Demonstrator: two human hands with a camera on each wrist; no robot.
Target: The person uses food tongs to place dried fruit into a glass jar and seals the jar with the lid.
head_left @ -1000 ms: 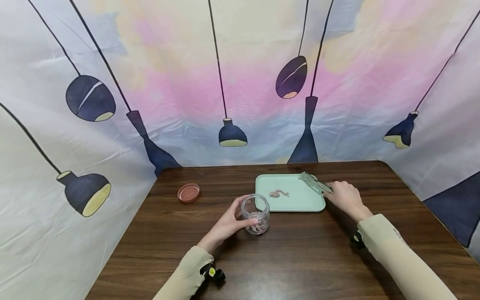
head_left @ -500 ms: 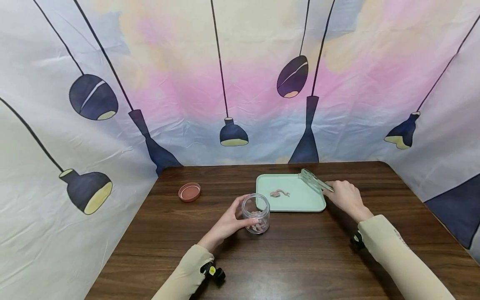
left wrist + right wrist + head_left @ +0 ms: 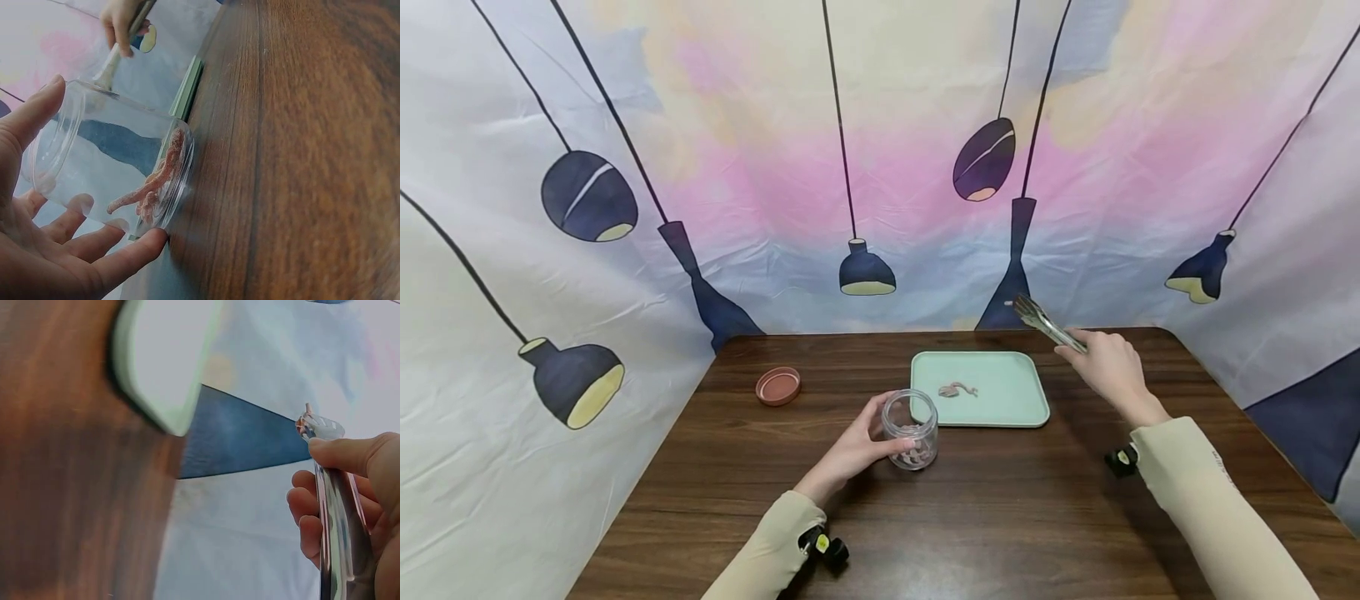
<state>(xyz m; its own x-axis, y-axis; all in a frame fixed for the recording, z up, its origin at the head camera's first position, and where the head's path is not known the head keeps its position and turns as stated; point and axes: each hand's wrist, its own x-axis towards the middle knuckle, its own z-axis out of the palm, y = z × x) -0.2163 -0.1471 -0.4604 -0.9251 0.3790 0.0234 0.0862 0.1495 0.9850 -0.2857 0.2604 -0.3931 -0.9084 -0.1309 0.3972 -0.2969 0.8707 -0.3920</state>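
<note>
- Head view: the glass jar [image 3: 927,433] is held by the left hand [image 3: 853,450], the thumb being laid across the near side and the fingers curled round the far-left side.
- The jar is kept upright, its mouth uncovered, near the front left corner of the green tray [image 3: 1007,392]; whether its base is touching the table [image 3: 1000,517] cannot be told.
- Pinkish pieces [image 3: 917,455] are gathered at the bottom of the jar, below the left hand's thumb.
- The metal tongs [image 3: 1051,327] are gripped by the right hand [image 3: 1112,371] and raised above the tray's far right side, well apart from the jar.
- A pink strip [image 3: 957,389] is laid on the tray's left part, between the two hands.
- The reddish lid [image 3: 778,387] is set on the table, left of the jar.
- Left wrist view: the jar is clasped between thumb and fingers; the right hand and tongs are seen beyond it.
- Right wrist view: the tongs are pinched between thumb and curled fingers; something small and pinkish is seen at their tip, too small to be told clearly.
</note>
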